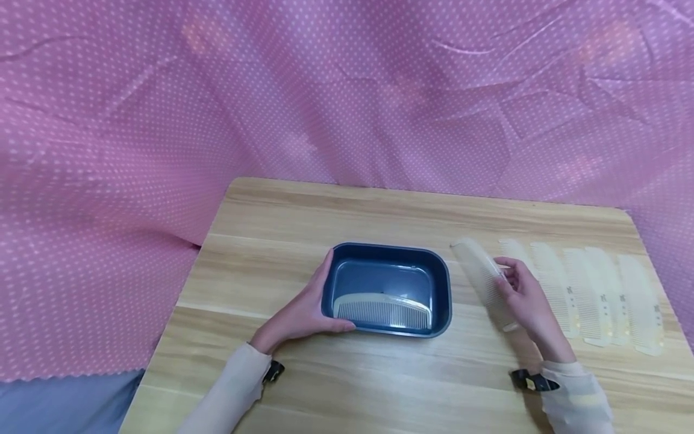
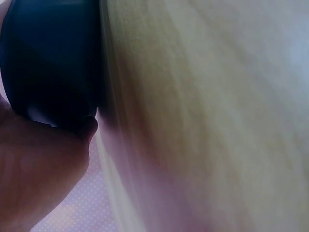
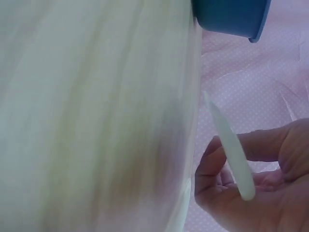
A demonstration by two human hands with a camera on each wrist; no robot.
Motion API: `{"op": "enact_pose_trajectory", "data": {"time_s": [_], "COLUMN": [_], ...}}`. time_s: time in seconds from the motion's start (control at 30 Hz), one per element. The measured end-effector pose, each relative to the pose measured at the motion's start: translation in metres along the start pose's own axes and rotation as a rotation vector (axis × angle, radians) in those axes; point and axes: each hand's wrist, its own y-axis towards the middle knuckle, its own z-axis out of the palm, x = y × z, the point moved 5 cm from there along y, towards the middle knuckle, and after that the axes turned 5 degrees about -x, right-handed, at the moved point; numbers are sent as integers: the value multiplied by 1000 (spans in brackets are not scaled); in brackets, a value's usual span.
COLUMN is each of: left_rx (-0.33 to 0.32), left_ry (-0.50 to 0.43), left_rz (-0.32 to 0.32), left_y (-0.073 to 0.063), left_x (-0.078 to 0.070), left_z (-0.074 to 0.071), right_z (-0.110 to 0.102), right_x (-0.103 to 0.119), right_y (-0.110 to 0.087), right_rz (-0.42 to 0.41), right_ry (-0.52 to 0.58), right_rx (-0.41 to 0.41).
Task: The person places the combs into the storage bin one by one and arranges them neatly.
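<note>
A dark blue rectangular box (image 1: 379, 247) stands on the wooden table, with one pale comb (image 1: 382, 306) lying along its near side, teeth toward the person. My left hand (image 1: 305, 307) grips the box's left end, thumb along the near rim and fingers at the far left corner. To the right of the box, my right hand (image 1: 525, 295) pinches a second pale, translucent comb (image 1: 476, 265) by its back edge. In the right wrist view that comb (image 3: 232, 154) is seen edge-on between thumb and fingers, raised off the table.
Several similar combs (image 1: 593, 289) lie in a slanting row at the table's right side, some overlapping. Behind the wooden table (image 1: 325, 208) hangs a pink dotted cloth (image 1: 347, 90). Dark straps sit on both wrists.
</note>
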Motion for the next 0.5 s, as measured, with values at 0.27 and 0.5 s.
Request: {"op": "enact_pose_trajectory", "data": {"time_s": [0.27, 0.5], "left_rx": [1, 4], "left_ry": [4, 4], "left_rz": [-2, 0], "left_y": [2, 1], "left_x": [3, 5], "left_z": [1, 1], "right_z": [-2, 1], "right_x": [1, 1], "right_y": [3, 0], "right_rz": [22, 103], "right_ry": [117, 203], "right_rx": [-76, -83]}}
